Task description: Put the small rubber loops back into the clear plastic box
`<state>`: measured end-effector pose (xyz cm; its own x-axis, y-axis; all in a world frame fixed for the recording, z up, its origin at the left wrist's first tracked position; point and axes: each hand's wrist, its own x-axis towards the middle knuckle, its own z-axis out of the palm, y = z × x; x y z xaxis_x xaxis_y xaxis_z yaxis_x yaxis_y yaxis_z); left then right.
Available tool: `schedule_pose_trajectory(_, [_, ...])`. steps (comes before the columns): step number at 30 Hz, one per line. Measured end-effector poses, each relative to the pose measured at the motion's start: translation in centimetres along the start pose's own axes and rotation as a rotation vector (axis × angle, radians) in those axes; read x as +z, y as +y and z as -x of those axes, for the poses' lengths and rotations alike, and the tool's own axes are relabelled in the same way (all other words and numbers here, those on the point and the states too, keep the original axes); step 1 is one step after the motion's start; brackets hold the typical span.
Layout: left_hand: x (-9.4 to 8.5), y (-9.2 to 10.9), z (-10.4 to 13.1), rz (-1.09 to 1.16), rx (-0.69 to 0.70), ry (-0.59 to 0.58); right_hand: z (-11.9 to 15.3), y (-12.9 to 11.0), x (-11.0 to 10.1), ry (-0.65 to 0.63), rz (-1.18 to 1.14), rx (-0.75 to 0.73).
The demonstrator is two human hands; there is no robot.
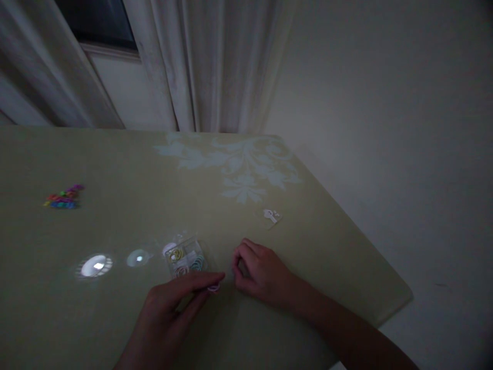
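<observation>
A small pinkish-purple loop (213, 288) is pinched between the thumb and fingertips of the left hand (165, 308), just in front of a clear box (181, 245) on the table (127, 318). Only a curved edge of the loop is exposed at the fingertips; it appears to lie roughly crosswise, but its exact direction and long axis cannot be told.

The box is divided into compartments: yellow bands (176, 255) are held in the far left one, pale pink bands (182, 271) in the near left one and light blue bands (197, 263) in the near right one. The near edge of the box is partly hidden by the left hand. Its long side is set slightly aslant.

The right hand (260, 270) is rested on the table to the right of the box, with its fingers curled towards the thumb; whether anything is gripped there cannot be told.

Beyond it, a small clear piece with a white shape (271, 216) is laid flat. Far to the left, a multicoloured pile (64, 198) is seen, blurred.
</observation>
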<state>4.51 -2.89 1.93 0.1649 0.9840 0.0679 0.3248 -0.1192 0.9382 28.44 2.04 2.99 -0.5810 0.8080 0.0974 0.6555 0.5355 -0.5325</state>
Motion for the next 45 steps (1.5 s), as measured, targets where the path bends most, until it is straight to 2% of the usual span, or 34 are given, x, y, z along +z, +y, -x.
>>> schedule_pose_trajectory(3, [0.0, -0.3, 0.0, 0.01, 0.012, -0.009, 0.1, -0.5, -0.2, 0.164, -0.118, -0.082])
schedule_pose_trajectory(6, [0.0, -0.2, -0.1, 0.038, 0.021, -0.041, 0.1, -1.1, -0.2, 0.318, -0.058, -0.204])
schedule_pose_trajectory(11, [0.2, 0.5, -0.2, 0.049, 0.041, -0.089, 0.1, -1.7, 0.2, 0.409, 0.159, -0.411])
schedule_pose_trajectory(15, [0.3, 1.0, -0.3, 0.036, 0.031, -0.122, 0.1, -2.0, 0.1, 0.405, 0.272, -0.478])
schedule_pose_trajectory(18, [0.4, 1.0, -0.3, 0.038, -0.018, -0.148, 0.4, -2.1, 0.0, 0.389, 0.28, -0.504])
schedule_pose_trajectory(21, [0.5, 0.9, -0.2, 0.067, -0.073, -0.125, 0.5, -2.1, 0.0, 0.365, 0.252, -0.518])
schedule_pose_trajectory(29, [0.7, 1.8, -0.4, 0.122, -0.088, -0.097, 0.1, -2.2, 0.3, 0.394, 0.021, -0.431])
schedule_pose_trajectory(34, [0.9, 1.8, -0.4, 0.165, -0.136, -0.104, 0.4, -2.1, 0.1, 0.335, -0.138, -0.326])
schedule_pose_trajectory(40, [0.7, 2.1, -0.4, 0.169, -0.209, -0.136, 0.4, -1.9, -0.1, 0.24, -0.259, -0.271])
schedule_pose_trajectory(45, [0.9, 2.4, -0.6, 0.211, -0.192, -0.111, 0.4, -2.0, -0.3, 0.257, -0.314, -0.271])
